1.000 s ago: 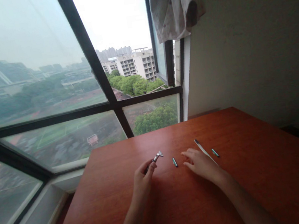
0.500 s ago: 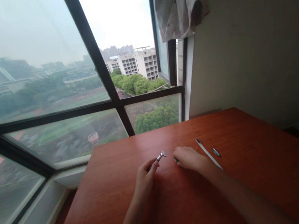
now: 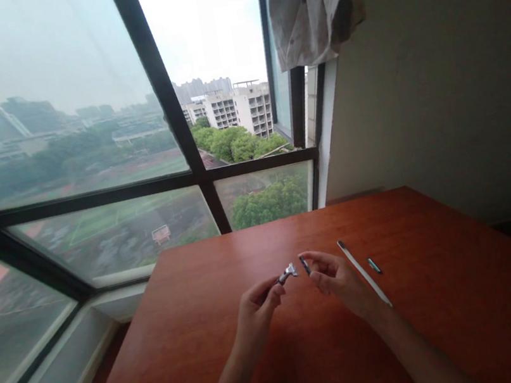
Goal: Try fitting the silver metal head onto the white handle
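Note:
My left hand [image 3: 259, 304] is closed round the dark grip of a razor handle [image 3: 290, 271], whose bare silver head points right. Between the thumb and fingers of my right hand [image 3: 334, 274] is a small dark razor cartridge [image 3: 305, 266], held on edge. A narrow gap separates the cartridge from the handle's tip, both above the table. Right of my right hand lies a long thin white stick [image 3: 360, 268] with a dark end. Beyond it is another small piece with a green edge [image 3: 374, 265], much like a razor cartridge.
The reddish-brown wooden table [image 3: 199, 328] reaches to a dark-framed window [image 3: 158, 183] on the far and left sides. A light buttoned garment [image 3: 317, 6] hangs at the upper right by the open pane. A plain wall [image 3: 430, 76] stands to the right.
My right hand has lifted and turned, bringing the razor cartridge up and showing it between my fingertips. My left hand has shifted slightly right with the razor handle.

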`<state>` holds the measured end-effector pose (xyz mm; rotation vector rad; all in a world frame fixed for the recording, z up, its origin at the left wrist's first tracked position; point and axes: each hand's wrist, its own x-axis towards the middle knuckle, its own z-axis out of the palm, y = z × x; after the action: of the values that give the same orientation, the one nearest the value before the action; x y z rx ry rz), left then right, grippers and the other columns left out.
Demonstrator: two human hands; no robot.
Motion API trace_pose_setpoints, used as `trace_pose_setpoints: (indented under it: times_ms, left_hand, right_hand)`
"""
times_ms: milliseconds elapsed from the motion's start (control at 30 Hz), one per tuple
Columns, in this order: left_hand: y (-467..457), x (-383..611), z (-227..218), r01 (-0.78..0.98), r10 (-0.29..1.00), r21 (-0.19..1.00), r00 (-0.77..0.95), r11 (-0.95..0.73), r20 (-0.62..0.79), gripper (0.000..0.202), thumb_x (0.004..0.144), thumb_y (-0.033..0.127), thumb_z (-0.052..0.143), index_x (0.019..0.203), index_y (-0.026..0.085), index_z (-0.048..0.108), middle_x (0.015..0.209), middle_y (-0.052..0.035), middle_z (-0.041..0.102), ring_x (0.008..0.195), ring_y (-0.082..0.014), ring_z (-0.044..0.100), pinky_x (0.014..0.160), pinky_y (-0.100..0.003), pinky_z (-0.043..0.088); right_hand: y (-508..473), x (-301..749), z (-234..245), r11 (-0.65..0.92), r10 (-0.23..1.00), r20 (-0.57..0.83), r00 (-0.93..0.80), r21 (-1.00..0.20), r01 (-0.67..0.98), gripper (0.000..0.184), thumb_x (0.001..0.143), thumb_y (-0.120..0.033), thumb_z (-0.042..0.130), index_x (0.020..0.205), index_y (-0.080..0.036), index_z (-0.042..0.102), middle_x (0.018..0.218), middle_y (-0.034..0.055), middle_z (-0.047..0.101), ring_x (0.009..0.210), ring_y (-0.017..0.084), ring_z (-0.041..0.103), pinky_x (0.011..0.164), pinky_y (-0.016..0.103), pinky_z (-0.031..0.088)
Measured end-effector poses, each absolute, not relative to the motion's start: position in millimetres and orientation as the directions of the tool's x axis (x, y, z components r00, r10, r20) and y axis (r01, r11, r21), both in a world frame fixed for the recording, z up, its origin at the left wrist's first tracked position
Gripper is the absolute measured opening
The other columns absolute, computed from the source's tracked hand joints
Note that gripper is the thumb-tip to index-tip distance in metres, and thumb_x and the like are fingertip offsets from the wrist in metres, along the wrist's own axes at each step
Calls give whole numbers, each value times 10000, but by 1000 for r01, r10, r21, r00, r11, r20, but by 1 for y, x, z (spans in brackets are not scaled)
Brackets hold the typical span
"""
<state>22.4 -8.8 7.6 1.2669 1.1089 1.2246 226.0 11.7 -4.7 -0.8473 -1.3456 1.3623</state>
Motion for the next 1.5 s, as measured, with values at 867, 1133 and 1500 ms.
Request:
trace_pose_setpoints:
  times_ms: [867, 1133, 1500]
  left_hand:
    - [-19, 31, 18, 48, 983, 987, 107, -155, 149, 229, 761, 324, 686, 904, 162, 762, 808, -76, 698, 706, -181, 567, 613, -243, 446]
    - [-19, 30, 16, 61, 976, 981, 130, -182, 173, 219, 778, 306, 679, 929, 170, 761, 773, -61, 667, 694, -168, 544, 606, -233, 436]
    - [-19, 28, 18, 106, 966, 973, 182, -206, 185, 236, 803, 323, 658, 931, 152, 757, 806, -69, 676, 699, -163, 539, 604, -226, 423]
  right_hand:
    - [-2, 227, 11, 90, 947, 152, -282, -971, -222, 484, 712, -413, 746, 1137, -206, 641, 645, -40, 444, 523, 76, 371, 457, 191, 304]
    - [-2, 227, 13, 101, 947, 157, -279, -974, -205, 481, 713, -415, 745, 1135, -204, 652, 651, -33, 457, 524, 77, 372, 454, 191, 304]
    - [-2, 229, 15, 166, 945, 185, -270, -982, -89, 573, 705, -526, 721, 1153, -175, 655, 663, -14, 484, 549, 88, 399, 466, 200, 341]
